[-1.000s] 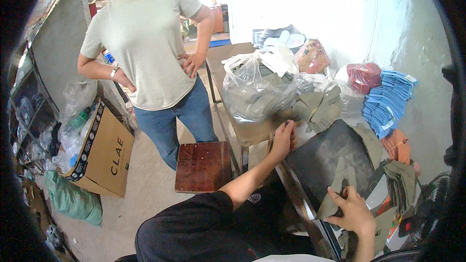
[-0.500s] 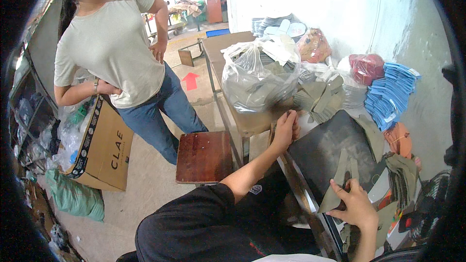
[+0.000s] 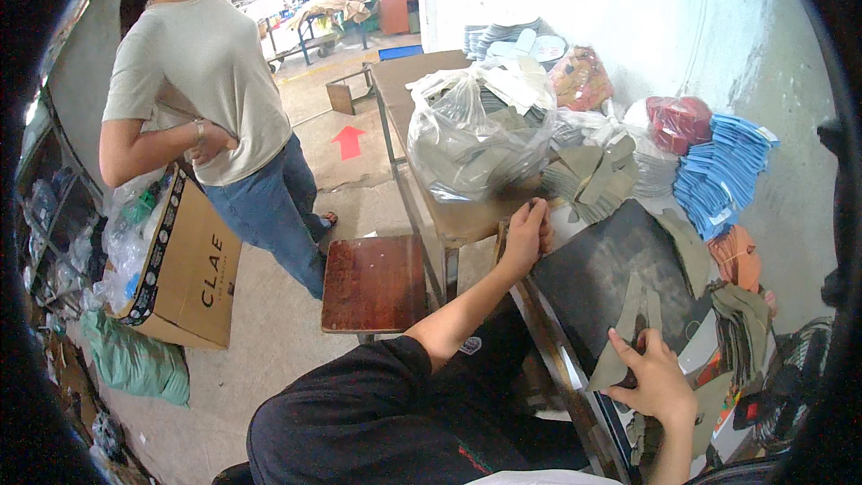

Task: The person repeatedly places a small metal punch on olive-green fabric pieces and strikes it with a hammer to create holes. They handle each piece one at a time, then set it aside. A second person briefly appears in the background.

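An olive fabric piece (image 3: 620, 346), V-shaped with two long arms, lies on a dark, worn board (image 3: 588, 265) at the right. My right hand (image 3: 660, 382) rests over its near end, thumb and fingers spread and touching it. At the board's far left corner is my left hand (image 3: 528, 238), its fingers curled closed; whatever they may hold is hidden. Past that hand, a stack of olive cut pieces (image 3: 597, 181) lies beside a clear plastic bag (image 3: 467, 148) filled with similar pieces.
Blue stacked pieces (image 3: 723, 175), a red wrapped bundle (image 3: 678, 126) and an orange bundle (image 3: 736, 256) line the wall side. A brown stool (image 3: 374, 283) stands left of the table. Farther left, a person (image 3: 211, 81) stands beside a cardboard box (image 3: 193, 269) and a green sack (image 3: 135, 359).
The standing person has turned toward the right and shifted, with one arm no longer showing at the far hip. My left hand has dipped slightly; my right hand stays on the olive piece.
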Available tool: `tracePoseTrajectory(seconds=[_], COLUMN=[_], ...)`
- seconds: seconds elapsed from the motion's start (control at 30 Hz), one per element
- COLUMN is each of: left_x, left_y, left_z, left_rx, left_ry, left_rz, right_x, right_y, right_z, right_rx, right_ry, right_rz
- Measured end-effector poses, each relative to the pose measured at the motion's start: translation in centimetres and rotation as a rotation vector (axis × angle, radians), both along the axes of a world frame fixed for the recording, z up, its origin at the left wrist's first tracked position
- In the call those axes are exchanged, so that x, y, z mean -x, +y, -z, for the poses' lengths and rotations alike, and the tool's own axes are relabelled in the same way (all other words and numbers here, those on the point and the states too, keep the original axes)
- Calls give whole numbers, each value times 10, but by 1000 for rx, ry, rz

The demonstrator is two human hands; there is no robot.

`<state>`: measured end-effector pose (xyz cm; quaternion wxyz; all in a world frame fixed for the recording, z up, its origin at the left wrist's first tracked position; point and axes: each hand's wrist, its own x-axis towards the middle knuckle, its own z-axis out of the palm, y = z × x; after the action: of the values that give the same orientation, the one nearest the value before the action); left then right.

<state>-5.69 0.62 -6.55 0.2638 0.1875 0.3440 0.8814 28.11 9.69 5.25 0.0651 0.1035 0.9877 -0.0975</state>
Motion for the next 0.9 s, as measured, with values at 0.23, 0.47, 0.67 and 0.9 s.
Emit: tracePoseTrajectory(seconds=[0.23,0.47,0.67,0.9], left_x=[4,0,1,1], left_y=[-1,-1,-2,0], left_z=[1,-2,0,1], left_rx=[-29,29,1,22], left_ry=[0,-27,-8,-38], left_rz=[52,-7,32,20], right_x=[3,3,3,2], right_y=[-3,-1,2,3], right_z=[-3,-3,-1,1], right_rx=[-11,7,8,4], right_ry=[-28,-41,-43,-36], right_rz=[20,14,-3,-3])
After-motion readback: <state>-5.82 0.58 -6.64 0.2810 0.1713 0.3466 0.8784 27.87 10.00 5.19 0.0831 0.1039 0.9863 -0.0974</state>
